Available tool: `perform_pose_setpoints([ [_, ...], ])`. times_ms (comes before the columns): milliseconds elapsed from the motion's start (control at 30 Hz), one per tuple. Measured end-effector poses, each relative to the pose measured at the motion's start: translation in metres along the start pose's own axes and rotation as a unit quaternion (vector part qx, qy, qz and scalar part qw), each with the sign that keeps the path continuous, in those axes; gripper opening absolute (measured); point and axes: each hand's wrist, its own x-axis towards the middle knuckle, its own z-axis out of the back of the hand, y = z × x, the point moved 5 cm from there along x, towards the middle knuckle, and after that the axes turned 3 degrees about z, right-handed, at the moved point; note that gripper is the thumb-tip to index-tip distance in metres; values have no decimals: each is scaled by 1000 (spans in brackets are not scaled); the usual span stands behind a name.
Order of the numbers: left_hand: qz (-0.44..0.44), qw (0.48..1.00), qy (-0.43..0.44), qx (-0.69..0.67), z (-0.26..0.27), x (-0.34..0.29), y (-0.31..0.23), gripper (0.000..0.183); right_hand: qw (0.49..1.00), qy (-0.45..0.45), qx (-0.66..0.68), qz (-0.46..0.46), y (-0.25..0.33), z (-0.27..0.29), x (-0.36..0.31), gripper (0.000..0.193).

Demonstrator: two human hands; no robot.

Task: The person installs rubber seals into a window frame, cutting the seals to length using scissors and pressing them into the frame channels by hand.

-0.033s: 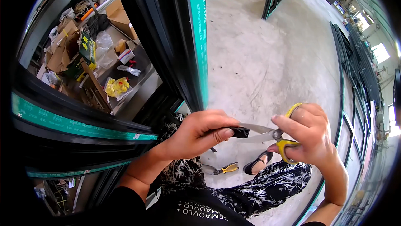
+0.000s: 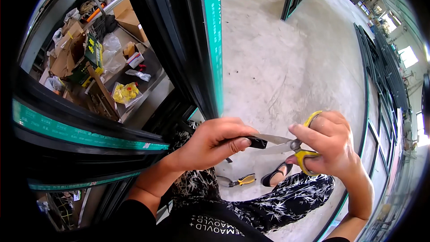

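Note:
My left hand (image 2: 212,141) is closed around a short black strip (image 2: 257,142), pinching it between thumb and fingers so that only its end sticks out to the right. Most of the strip is hidden in the fist. My right hand (image 2: 329,141) has its fingers through the yellow handles of a pair of scissors (image 2: 295,145). Their metal blades are parted and point left, with the tips at the strip's exposed end; whether the edges touch it I cannot tell.
Pliers with yellow-and-black handles (image 2: 246,179) lie on the concrete floor (image 2: 286,72) by my sandalled foot. A large black frame with green film (image 2: 210,40) stands close on my left. Behind it, a bench holds boxes and a bag of yellow parts (image 2: 125,93). More frames (image 2: 380,76) lean at right.
The scissors and my right hand have shifted very slightly left, toward the strip. My left hand looks unchanged.

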Motion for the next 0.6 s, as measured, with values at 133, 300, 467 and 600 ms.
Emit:
perform_pose_setpoints([
  [133,11,999,33,14,2,1,-4,22,1000,16,10,7,-1,-7,1,50],
  [300,6,998,60,1,1,0,-5,22,998,42,38,11,0,-9,3,49],
  [467,25,998,56,-18,2,1,-4,22,998,47,44,11,1,-13,1,49],
  [600,22,998,55,-27,0,1,-5,22,999,32,36,17,1,-13,-2,48],
])
